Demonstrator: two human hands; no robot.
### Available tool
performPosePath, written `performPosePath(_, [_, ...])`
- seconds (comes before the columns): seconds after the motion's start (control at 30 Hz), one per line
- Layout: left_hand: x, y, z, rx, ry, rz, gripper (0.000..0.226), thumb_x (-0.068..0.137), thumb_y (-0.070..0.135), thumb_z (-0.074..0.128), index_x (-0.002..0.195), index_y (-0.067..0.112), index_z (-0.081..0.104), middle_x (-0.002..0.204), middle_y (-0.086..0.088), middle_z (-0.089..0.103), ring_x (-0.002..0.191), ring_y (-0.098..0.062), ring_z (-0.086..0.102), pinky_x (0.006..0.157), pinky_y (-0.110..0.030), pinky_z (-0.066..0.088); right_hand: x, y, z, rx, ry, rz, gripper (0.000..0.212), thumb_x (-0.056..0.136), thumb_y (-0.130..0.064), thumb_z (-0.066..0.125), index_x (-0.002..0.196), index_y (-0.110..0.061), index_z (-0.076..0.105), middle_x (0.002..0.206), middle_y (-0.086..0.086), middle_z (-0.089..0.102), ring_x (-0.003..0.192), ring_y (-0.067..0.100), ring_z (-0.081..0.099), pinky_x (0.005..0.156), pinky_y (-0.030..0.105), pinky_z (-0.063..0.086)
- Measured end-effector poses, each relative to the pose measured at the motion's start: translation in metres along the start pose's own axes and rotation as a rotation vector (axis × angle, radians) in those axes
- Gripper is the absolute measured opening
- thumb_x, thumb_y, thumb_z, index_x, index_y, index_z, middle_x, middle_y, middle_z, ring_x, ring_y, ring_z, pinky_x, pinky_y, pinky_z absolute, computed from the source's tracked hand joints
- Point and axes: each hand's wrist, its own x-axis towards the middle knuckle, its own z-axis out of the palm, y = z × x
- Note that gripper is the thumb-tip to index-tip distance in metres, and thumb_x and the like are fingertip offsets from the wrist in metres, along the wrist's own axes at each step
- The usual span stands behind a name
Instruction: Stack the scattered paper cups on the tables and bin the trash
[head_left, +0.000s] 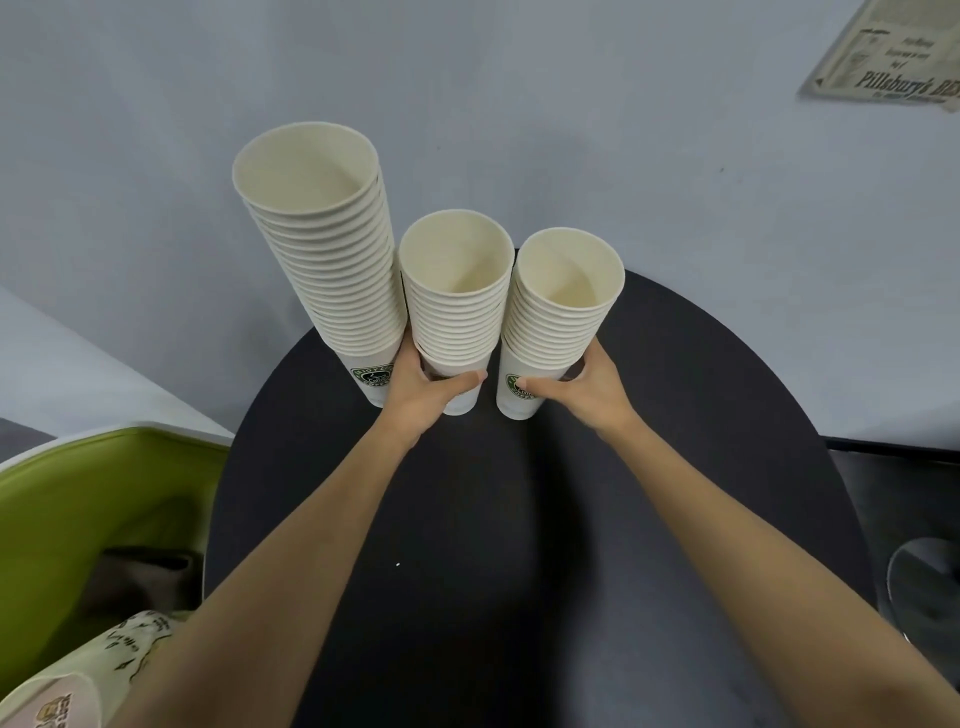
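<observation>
At the table's (519, 519) far edge, the left hand (421, 389) curls its fingers round the middle stack's (457, 306) base. The right hand (587, 384) clamps the right stack (561, 312). The tall stack (332, 249) stands just left. Merging stacks seems in hand; next, lift one straight and nest it.

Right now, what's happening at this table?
A person is tidying paper cups on a round black table. The left hand grips the base of the middle stack, and the right hand grips the base of the right stack. A taller stack stands at the left, not gripped. A green bin sits at lower left.
</observation>
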Motion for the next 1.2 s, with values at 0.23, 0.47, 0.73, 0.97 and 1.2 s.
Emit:
performPosePath(0.23, [0.001, -0.001, 0.002, -0.006, 0.016, -0.013, 0.085, 0.070, -0.001, 0.084, 0.142, 0.015, 0.042, 0.135, 0.007, 0.058, 0.125, -0.003, 0.053, 0.102, -0.020, 0.046, 0.006, 0.003, -0.004, -0.038, -0.043, -0.011, 0.079, 0.064, -0.014, 0.086, 0.132, -0.022, 0.046, 0.117, -0.019, 0.059, 0.104, -0.013, 0.055, 0.075, 0.004, 0.046])
performPosePath(0.47, [-0.004, -0.002, 0.004, -0.015, 0.032, -0.022, 0.083, 0.074, -0.002, 0.081, 0.144, 0.011, 0.040, 0.139, 0.003, 0.054, 0.129, -0.006, 0.050, 0.108, -0.022, 0.042, 0.003, 0.001, -0.006, -0.073, -0.027, -0.029, 0.077, 0.064, -0.013, 0.086, 0.131, -0.021, 0.047, 0.112, -0.023, 0.058, 0.098, -0.021, 0.053, 0.073, 0.000, 0.042])
performPosePath(0.73, [-0.010, 0.000, 0.008, -0.006, 0.049, -0.017, 0.081, 0.078, -0.003, 0.077, 0.146, 0.010, 0.036, 0.139, 0.006, 0.051, 0.128, -0.003, 0.047, 0.101, -0.008, 0.040, -0.001, 0.005, -0.009, -0.048, -0.015, -0.024, 0.085, 0.064, -0.015, 0.086, 0.136, -0.020, 0.041, 0.123, -0.014, 0.057, 0.110, -0.006, 0.054, 0.077, 0.004, 0.046])
performPosePath(0.97, [-0.020, -0.009, 0.002, 0.094, 0.075, -0.100, 0.072, 0.085, 0.014, 0.076, 0.147, 0.016, 0.039, 0.147, 0.005, 0.047, 0.139, -0.012, 0.039, 0.117, -0.037, 0.032, -0.011, 0.007, -0.015, -0.095, -0.020, -0.001, 0.083, 0.070, -0.021, 0.083, 0.138, -0.021, 0.035, 0.129, -0.014, 0.049, 0.118, 0.006, 0.048, 0.093, 0.024, 0.043])
performPosePath(1.2, [-0.051, -0.002, -0.005, 0.181, 0.162, -0.110, 0.043, 0.094, 0.021, 0.065, 0.135, 0.012, 0.052, 0.138, 0.001, 0.053, 0.126, -0.013, 0.045, 0.102, -0.027, 0.037, -0.056, 0.012, -0.010, -0.053, 0.019, 0.039, 0.053, 0.078, -0.019, 0.076, 0.122, -0.020, 0.047, 0.118, -0.003, 0.057, 0.109, 0.013, 0.059, 0.092, 0.030, 0.049])
